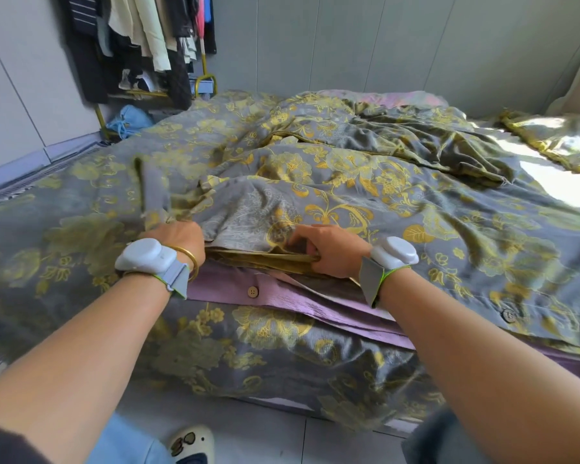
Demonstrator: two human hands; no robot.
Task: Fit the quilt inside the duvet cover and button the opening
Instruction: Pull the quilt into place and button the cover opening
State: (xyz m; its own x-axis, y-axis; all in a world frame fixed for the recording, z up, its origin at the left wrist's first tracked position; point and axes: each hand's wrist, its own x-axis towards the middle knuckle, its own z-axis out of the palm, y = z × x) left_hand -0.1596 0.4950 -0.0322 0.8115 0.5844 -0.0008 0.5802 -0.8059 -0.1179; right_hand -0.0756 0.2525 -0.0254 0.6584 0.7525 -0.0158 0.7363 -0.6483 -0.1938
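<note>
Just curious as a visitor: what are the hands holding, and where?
Both hold the grey and yellow floral duvet cover at its open edge: left hand grips bunched fabric, right hand pinches the hem.

The grey cloth duvet cover with a yellow floral print looks soft and finely woven, with a satin sheen where light falls at far right. Along its near opening, a lilac cloth strip is matt and crinkled, and its round tan button looks like matt wood. The white wrist unit at left and the white wrist unit at right are smooth, faintly glossy plastic on grey woven straps. The gold bangle is polished metal.
</note>
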